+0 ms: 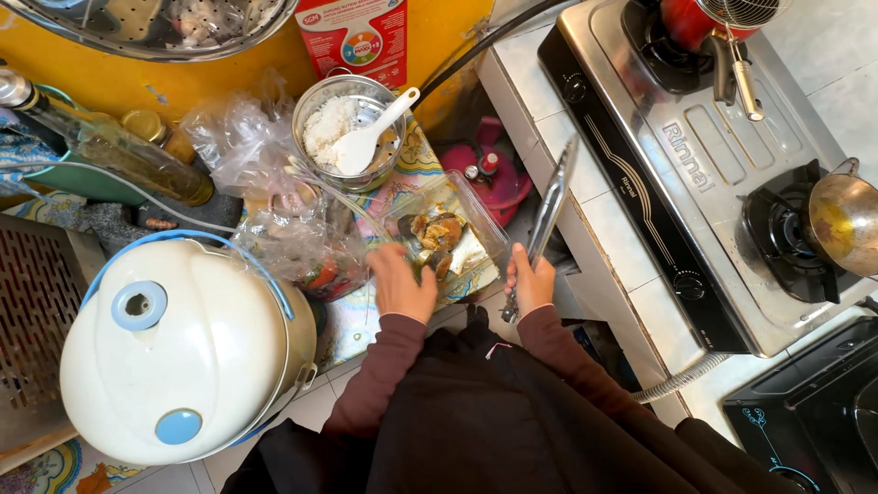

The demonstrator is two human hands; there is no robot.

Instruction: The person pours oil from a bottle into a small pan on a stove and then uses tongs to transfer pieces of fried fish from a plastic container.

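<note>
My left hand (pixel 401 284) rests on the near edge of a clear plastic container (pixel 480 240) that holds pieces of browned cooked food (pixel 437 233). My right hand (pixel 530 282) grips a pair of long metal tongs (pixel 549 212), which point up and away toward the stove, their tips above the tiled counter edge. The container sits on a patterned mat between both hands.
A white rice cooker (pixel 178 348) stands at the left. Behind the container are a steel pot of rice (pixel 338 123) with a white spoon (pixel 370 137), plastic bags (pixel 274 201), an oil bottle (pixel 119 146). At the right a gas stove (pixel 695 165) carries a pan (pixel 841 220).
</note>
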